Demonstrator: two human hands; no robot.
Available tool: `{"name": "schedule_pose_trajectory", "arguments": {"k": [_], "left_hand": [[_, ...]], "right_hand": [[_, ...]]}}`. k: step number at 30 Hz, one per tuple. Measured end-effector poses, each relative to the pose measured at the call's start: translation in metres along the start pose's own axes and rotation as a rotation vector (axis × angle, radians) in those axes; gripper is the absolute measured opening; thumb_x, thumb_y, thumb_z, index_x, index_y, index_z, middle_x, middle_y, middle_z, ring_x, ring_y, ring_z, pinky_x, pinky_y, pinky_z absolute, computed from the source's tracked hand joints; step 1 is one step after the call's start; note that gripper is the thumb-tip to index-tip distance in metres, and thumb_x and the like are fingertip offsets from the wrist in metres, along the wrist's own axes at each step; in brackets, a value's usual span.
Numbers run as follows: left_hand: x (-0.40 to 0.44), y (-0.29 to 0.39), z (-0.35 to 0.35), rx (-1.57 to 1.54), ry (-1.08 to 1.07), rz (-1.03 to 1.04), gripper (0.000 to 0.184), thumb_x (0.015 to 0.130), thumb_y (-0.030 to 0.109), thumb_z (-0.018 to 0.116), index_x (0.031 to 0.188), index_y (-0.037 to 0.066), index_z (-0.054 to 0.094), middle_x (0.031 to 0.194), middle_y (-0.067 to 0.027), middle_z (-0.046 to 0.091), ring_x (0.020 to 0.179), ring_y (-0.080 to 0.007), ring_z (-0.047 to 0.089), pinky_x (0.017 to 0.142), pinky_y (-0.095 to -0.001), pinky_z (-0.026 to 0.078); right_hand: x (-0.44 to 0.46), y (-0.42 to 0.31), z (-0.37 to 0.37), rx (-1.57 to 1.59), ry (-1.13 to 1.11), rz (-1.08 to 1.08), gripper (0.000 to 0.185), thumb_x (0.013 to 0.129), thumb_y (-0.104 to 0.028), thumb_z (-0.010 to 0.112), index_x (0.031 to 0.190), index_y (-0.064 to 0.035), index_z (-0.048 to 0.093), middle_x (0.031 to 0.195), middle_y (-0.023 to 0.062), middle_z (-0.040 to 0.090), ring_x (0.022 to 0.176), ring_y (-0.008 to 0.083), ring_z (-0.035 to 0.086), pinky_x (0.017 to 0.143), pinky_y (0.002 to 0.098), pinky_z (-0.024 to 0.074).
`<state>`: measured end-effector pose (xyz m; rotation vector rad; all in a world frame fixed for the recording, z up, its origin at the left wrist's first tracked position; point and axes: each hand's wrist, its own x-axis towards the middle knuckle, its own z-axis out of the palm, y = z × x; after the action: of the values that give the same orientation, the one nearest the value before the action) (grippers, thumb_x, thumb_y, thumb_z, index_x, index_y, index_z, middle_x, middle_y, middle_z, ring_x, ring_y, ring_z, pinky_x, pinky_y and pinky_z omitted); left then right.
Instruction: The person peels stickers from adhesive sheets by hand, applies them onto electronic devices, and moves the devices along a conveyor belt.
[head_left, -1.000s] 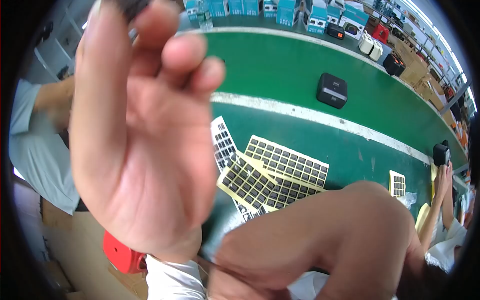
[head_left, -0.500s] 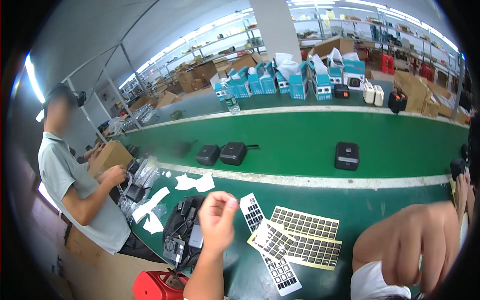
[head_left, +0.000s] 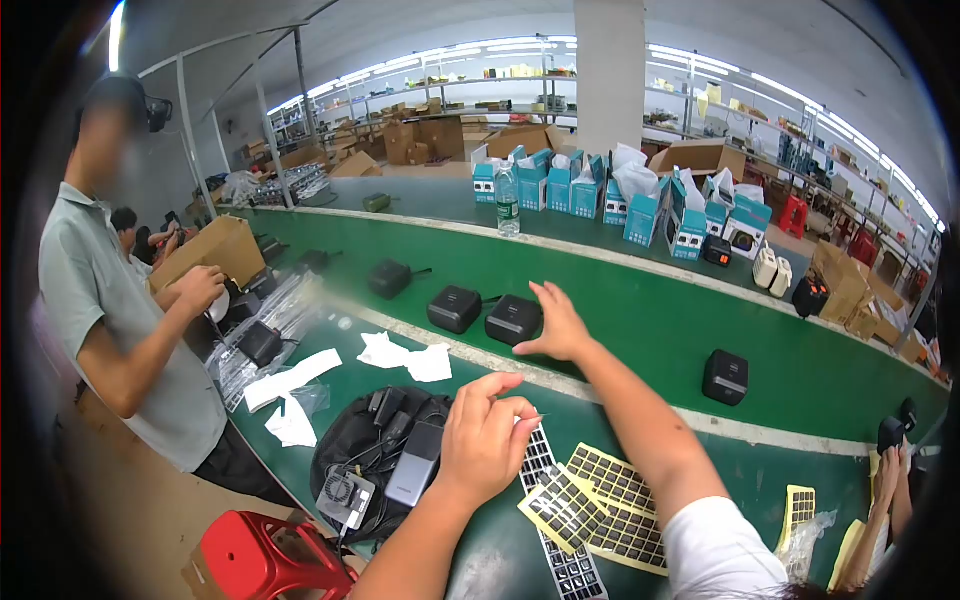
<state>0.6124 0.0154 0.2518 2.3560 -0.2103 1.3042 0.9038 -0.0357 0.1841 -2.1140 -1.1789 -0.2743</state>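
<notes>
My left hand (head_left: 485,435) is closed in a pinch above the near table, beside the sticker sheets; something thin shows at its fingertips, too small to name. Over the green belt, my right hand (head_left: 560,325) is open, thumb and fingers spread at the right side of a black box (head_left: 513,320). Whether it touches the box I cannot tell. Another black box (head_left: 454,309) sits just left of that one. Yellow-backed sheets of dark stickers (head_left: 565,508) overlap a white sheet (head_left: 575,575) below my hands.
A black pouch (head_left: 330,455) with cables and a power bank (head_left: 414,465) lies left of my left hand. A red stool (head_left: 245,550) is below. One co-worker (head_left: 150,300) stands left; another's hands (head_left: 890,480) are far right. A black box (head_left: 725,377) sits farther right.
The view has turned and shows more of the left side. My right hand has moved from the lower right to the black box and spread its fingers. My left hand is still closed near the sheets.
</notes>
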Motion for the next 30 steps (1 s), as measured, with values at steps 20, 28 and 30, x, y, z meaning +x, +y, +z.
{"name": "schedule_pose_trajectory", "arguments": {"k": [20,28,30], "left_hand": [[-0.008,0.016,-0.005,-0.423,0.099,-0.326,0.012,0.089,0.009,0.078,0.093,0.002,0.069,0.131,-0.0175,0.056,0.110,-0.0277,0.064,0.098,-0.0382,0.050],[-0.008,0.026,-0.007,-0.278,0.175,-0.239,0.015,0.087,0.010,0.080,0.093,0.002,0.069,0.128,-0.0193,0.056,0.107,-0.0271,0.064,0.090,-0.0347,0.052],[-0.009,0.027,-0.007,-0.284,0.185,-0.235,0.015,0.087,0.010,0.080,0.093,0.002,0.070,0.128,-0.0194,0.056,0.107,-0.0271,0.064,0.089,-0.0347,0.052]], "right_hand": [[-0.122,-0.138,-0.123,0.920,-0.305,0.201,0.101,0.064,-0.007,0.095,0.146,-0.0056,0.037,0.139,0.0164,0.052,0.131,0.0271,0.054,0.111,0.0403,0.0433],[-0.131,-0.151,-0.126,0.899,-0.272,0.177,0.103,0.065,-0.009,0.096,0.146,-0.0053,0.034,0.138,0.0163,0.053,0.128,0.0264,0.055,0.109,0.0401,0.0454],[-0.131,-0.153,-0.127,0.915,-0.273,0.190,0.102,0.065,-0.009,0.096,0.147,-0.0055,0.034,0.139,0.0166,0.052,0.129,0.0265,0.055,0.110,0.0403,0.0453]]}}
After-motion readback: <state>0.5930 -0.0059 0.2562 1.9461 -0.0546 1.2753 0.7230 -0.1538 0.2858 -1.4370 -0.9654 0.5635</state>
